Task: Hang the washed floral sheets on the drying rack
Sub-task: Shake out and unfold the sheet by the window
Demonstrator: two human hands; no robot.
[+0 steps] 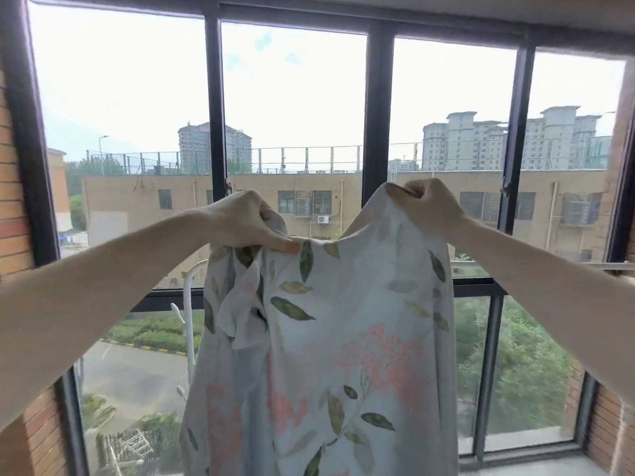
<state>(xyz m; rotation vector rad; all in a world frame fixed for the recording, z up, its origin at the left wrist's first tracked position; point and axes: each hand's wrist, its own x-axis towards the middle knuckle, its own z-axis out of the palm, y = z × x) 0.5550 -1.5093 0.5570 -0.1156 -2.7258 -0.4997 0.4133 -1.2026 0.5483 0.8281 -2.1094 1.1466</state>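
- Dark-framed window [376, 108] fills the view, with buildings and greenery outside; brick wall [13, 207] edges it on both sides.
- Pale blue floral sheet [343, 355], printed with green leaves and pink blossoms, hangs in front of the glass from chest height down past the bottom of the view, its top edge sagging between the two hands.
- White drying rack [190, 324] shows as a thin curved tube just left of the sheet, partly hidden behind it.
- Both forearms reach forward and inward, raised.
- Left hand [247, 221] has its fingers curled round a bunched corner of the sheet, thumb pressing on the cloth.
- Right hand [426, 202], slightly higher, pinches the other top corner in a closed fist.
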